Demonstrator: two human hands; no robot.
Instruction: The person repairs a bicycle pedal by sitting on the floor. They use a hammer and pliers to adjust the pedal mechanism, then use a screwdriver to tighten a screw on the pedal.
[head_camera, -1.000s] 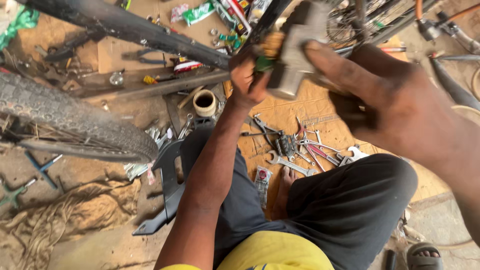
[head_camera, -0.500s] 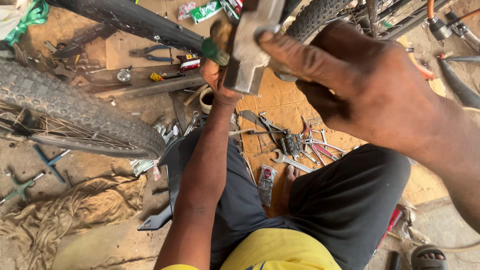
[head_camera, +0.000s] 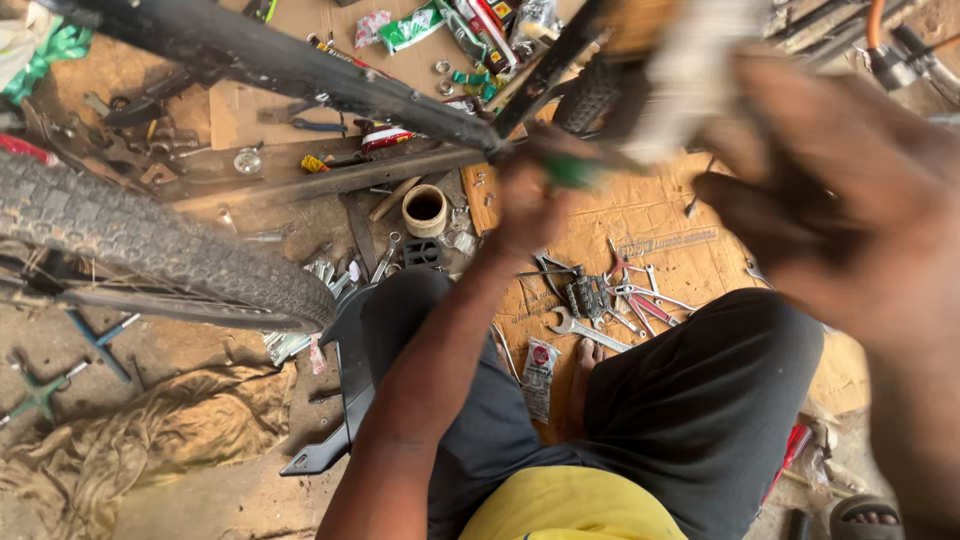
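My left hand (head_camera: 528, 205) is closed around a green-handled tool (head_camera: 575, 172), its tip held up against the black bicycle frame (head_camera: 300, 70) where the tubes meet. My right hand (head_camera: 830, 200) is close to the camera and badly blurred. It grips a hammer (head_camera: 690, 70) with a pale metal head, raised at the upper right, a little apart from the green tool. A knobbly bicycle tyre (head_camera: 150, 245) lies across the left side, below the frame. My legs in dark trousers fill the lower middle.
Spanners and pliers (head_camera: 600, 300) lie on a cardboard sheet (head_camera: 670, 225) between my knees, beside a small sachet (head_camera: 540, 365). A round tub (head_camera: 425, 210) stands near a metal bar. Crumpled cloth (head_camera: 150, 440) lies at lower left. A sandalled foot (head_camera: 865, 515) shows at lower right.
The hammer first swung left onto the green-handled tool, then moved back up and right and blurred. My left hand stays on the tool at the frame.
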